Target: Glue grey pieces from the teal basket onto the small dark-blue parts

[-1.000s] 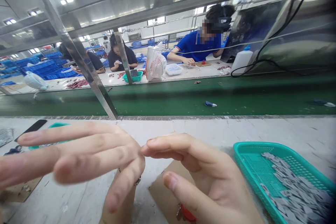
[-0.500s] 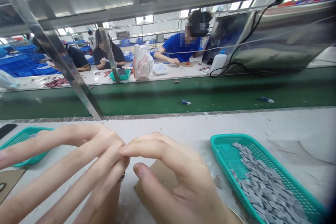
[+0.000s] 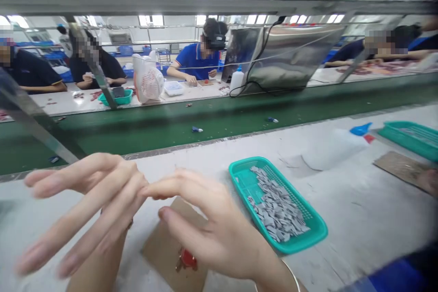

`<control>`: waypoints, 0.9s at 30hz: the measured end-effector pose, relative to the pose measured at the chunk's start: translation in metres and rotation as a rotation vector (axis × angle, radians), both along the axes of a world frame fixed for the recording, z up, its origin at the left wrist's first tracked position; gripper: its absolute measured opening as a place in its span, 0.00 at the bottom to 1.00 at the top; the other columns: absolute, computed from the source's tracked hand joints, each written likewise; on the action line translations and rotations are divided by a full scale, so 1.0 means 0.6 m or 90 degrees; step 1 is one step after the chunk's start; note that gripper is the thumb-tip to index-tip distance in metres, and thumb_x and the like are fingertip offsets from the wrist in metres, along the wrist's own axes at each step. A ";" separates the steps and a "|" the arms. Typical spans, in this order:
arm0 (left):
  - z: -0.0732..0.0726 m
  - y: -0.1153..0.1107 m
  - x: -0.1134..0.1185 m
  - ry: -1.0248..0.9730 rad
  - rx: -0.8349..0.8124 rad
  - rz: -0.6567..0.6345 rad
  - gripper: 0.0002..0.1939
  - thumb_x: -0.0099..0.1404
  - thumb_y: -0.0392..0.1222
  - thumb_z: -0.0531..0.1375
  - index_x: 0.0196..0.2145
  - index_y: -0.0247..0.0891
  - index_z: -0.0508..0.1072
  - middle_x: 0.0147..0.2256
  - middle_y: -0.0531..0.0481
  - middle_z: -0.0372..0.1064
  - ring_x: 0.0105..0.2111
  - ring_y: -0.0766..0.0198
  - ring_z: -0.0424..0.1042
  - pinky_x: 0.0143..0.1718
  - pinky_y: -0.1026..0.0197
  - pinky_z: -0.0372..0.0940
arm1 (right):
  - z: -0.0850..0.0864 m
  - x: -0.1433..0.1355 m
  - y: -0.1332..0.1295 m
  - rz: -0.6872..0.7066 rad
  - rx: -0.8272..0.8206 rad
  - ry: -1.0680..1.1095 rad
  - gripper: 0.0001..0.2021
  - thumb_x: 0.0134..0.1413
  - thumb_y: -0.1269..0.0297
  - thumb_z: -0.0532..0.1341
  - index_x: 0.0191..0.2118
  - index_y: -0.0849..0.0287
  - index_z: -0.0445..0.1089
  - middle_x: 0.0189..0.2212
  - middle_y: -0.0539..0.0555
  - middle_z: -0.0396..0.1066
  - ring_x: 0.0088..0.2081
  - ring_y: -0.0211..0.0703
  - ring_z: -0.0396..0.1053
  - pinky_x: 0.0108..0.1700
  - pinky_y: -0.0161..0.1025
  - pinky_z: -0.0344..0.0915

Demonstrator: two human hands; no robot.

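My left hand (image 3: 99, 196) is raised over the white table with its fingers spread, slightly blurred, and holds nothing. The fingertips of my right hand (image 3: 208, 223) touch the back of my left hand near the knuckles; its thumb stands apart and nothing shows between thumb and fingers. Below the hands lies a brown board (image 3: 164, 242) with a small round red piece (image 3: 188, 259) on it, partly covered by my right hand. To the right is a green basket (image 3: 290, 247) holding many small grey pieces (image 3: 277, 210).
A green belt (image 3: 153, 127) with small blue-and-white pieces runs behind the table. Beyond it several people work at another table. At right are a white bottle with a blue top (image 3: 361, 128), another green basket (image 3: 410, 139) and a brown board (image 3: 404, 169). Metal posts stand at left.
The view has turned right and levelled, so the basket of grey pieces sits further left. The board's red piece and the right-hand bottle have come into view. My hands still touch.
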State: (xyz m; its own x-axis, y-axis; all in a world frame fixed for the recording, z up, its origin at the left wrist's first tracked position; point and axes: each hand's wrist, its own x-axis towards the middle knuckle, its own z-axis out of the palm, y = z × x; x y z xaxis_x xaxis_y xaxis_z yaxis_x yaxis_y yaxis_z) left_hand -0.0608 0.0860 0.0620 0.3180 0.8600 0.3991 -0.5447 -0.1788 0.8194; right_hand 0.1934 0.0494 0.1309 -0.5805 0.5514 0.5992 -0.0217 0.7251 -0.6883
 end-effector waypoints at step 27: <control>-0.106 0.327 0.184 0.960 0.079 0.436 0.05 0.64 0.39 0.58 0.32 0.34 0.71 0.39 0.40 0.71 0.45 0.44 0.72 0.45 0.48 0.67 | -0.232 0.305 0.104 -0.533 -0.064 -0.744 0.14 0.63 0.60 0.61 0.51 0.62 0.69 0.50 0.58 0.70 0.48 0.47 0.71 0.50 0.50 0.70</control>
